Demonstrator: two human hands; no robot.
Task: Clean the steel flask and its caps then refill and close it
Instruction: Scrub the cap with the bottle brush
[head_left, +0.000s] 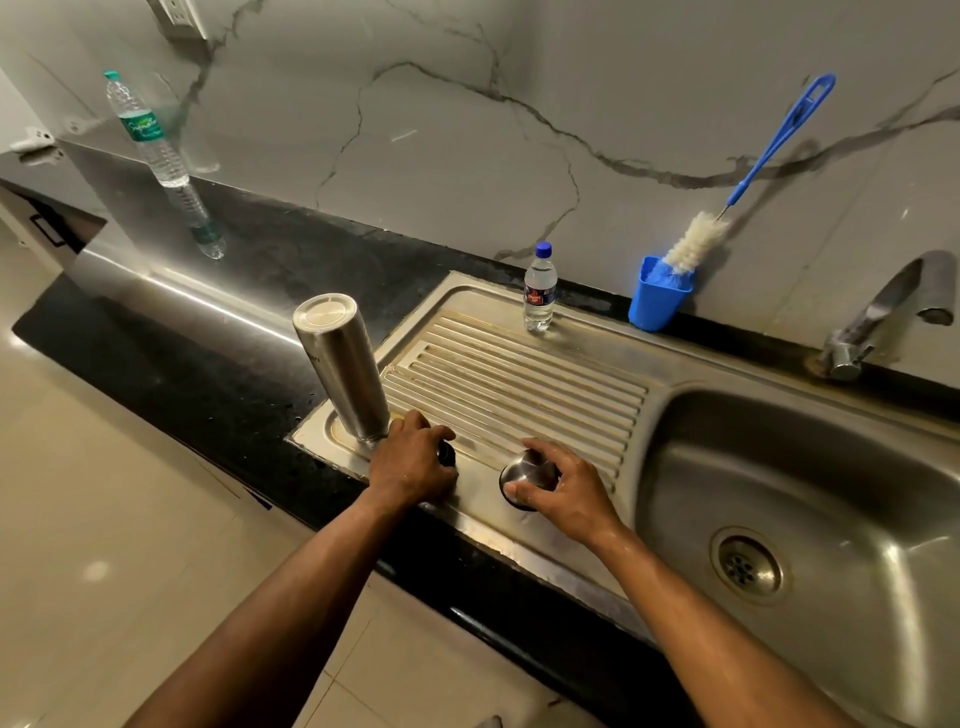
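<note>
Blue cup (655, 304) holds bottle brush (691, 244); two plastic bottles, perhaps water.

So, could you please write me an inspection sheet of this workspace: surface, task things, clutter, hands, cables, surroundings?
Surface: ribbed steel drainboard set in a dark counter; sink basin at its right side.
Task things: steel flask stands upside down on the drainboard's left corner; steel cap and a small dark cap lie on the drainboard.
Clutter: small water bottle; large water bottle; blue cup holding a bottle brush.
Hands: left hand holds the dark cap; right hand holds the steel cap.
Cables: nothing seen.
Surroundings: marble-pattern wall, tap, tiled floor.
</note>
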